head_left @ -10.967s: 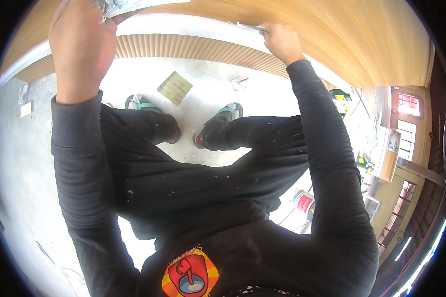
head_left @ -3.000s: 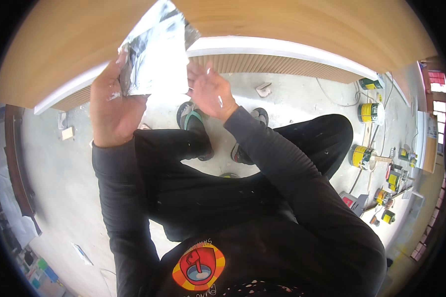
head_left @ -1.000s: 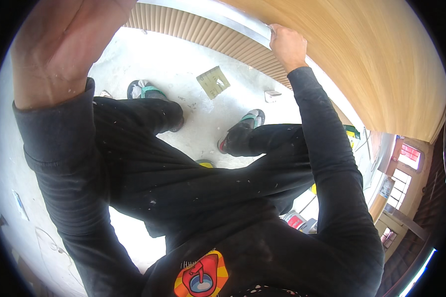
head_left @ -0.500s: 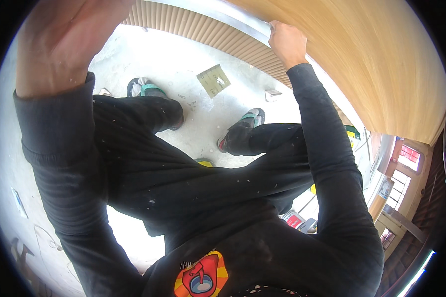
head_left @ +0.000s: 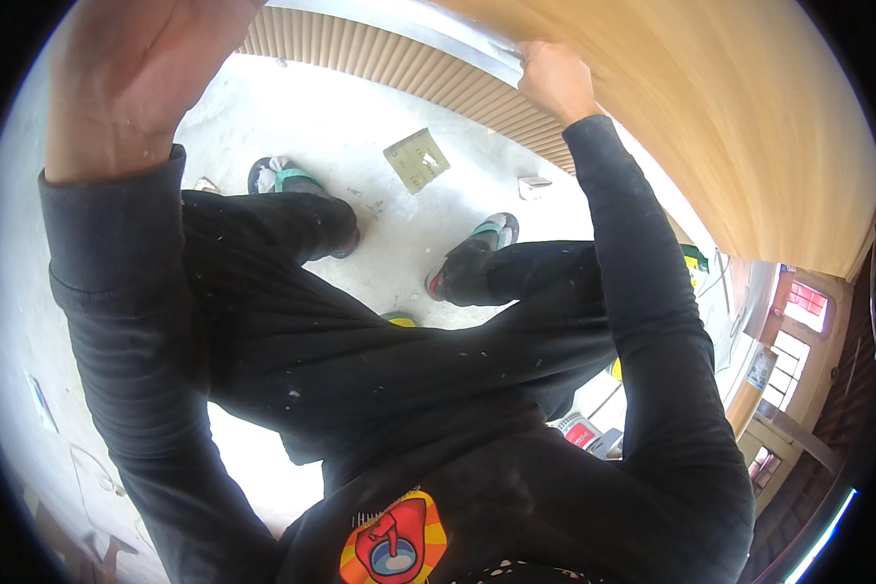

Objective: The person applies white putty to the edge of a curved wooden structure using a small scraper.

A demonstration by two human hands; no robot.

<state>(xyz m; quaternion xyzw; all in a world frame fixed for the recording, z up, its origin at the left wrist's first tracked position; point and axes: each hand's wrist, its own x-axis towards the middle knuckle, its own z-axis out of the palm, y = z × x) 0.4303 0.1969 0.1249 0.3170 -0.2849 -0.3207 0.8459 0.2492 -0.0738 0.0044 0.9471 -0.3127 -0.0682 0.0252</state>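
My right hand [head_left: 558,80] is closed, knuckles up, at the pale edge strip [head_left: 467,41] below a large wood-grain panel [head_left: 740,117]. Its fingertips press against that strip. Anything pinched under them is too small to make out. My left hand [head_left: 146,78] is raised close in the upper left, its wrist and palm side showing. The picture's top edge cuts off its fingers, so what they touch is hidden. Below the strip runs a ribbed wooden front [head_left: 380,58].
An olive sheet [head_left: 417,161], like sandpaper, lies on the pale floor between my sandalled feet. A small white block [head_left: 533,187] sits near the ribbed front. A red-and-white container [head_left: 576,430] stands by my right side. Windows [head_left: 786,365] show at far right.
My right hand has slid slightly left along the edge strip. My left hand and forearm have shifted a little to the right.
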